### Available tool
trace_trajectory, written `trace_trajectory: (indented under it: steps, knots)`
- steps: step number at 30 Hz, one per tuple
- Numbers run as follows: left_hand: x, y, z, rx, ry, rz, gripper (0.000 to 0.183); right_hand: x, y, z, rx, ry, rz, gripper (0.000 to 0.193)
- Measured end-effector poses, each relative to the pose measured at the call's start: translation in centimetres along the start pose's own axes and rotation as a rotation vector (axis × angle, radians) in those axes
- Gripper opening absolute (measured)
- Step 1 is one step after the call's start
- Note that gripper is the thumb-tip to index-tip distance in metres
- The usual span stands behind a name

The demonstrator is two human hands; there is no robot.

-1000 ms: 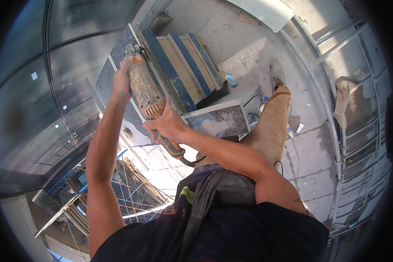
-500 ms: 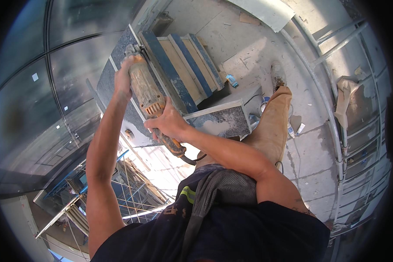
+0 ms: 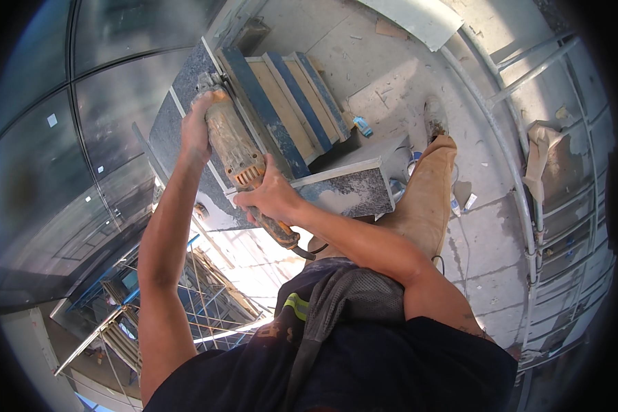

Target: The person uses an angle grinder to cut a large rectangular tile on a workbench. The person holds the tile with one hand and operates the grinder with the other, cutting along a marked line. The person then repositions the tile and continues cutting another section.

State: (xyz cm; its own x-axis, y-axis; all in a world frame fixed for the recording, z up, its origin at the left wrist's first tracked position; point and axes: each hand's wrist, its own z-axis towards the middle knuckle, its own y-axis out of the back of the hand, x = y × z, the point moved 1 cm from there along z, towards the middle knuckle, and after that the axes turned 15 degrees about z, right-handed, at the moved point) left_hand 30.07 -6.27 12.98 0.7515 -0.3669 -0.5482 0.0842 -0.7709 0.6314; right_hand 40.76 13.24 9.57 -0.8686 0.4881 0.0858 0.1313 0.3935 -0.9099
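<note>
Both my hands grip a dusty orange-and-grey angle grinder [image 3: 231,141]. My left hand [image 3: 198,127] is closed round its head end at the top, where the guard shows beside a thin stone edge. Farther down, my right hand [image 3: 275,196] wraps the rear handle, from which a black cord runs toward my waist. Under and beside the tool lies a dark speckled stone slab [image 3: 166,130] with pale edges. The grinder's disc is mostly hidden, so I cannot tell whether it touches the stone. Another slab piece [image 3: 347,189] with whitish dust stands right of my right hand.
Blue-edged boards [image 3: 281,113] lie stacked beyond the slab. A light blue packet [image 3: 362,126] and a bottle [image 3: 455,204] are on the concrete floor. Metal railing [image 3: 522,172] curves along the right. Dark glass panels [image 3: 27,165] rise at left, with scaffolding [image 3: 117,312] below.
The grinder and both hands have shifted slightly down and to the right. My grip on the tool stays the same.
</note>
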Motion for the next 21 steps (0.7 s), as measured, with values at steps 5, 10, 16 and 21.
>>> trace_trajectory:
  steps: [5,10,16,21]
  knots:
    - [0.0,-0.4,-1.0,0.003,-0.005,-0.012,0.060,-0.1,0.2,-0.9,-0.025,0.008,-0.052,0.079]
    - [0.1,-0.4,-0.5,-0.011,-0.016,-0.024,0.061,0.3,0.2,-0.9,0.016,0.033,-0.020,0.079]
    - [0.2,-0.2,0.3,-0.023,0.010,-0.017,0.065,-0.1,0.4,0.3,0.026,0.029,0.009,0.080]
    - [0.3,0.2,1.5,-0.057,0.007,0.008,0.066,0.5,0.0,1.0,0.018,0.028,0.022,0.073]
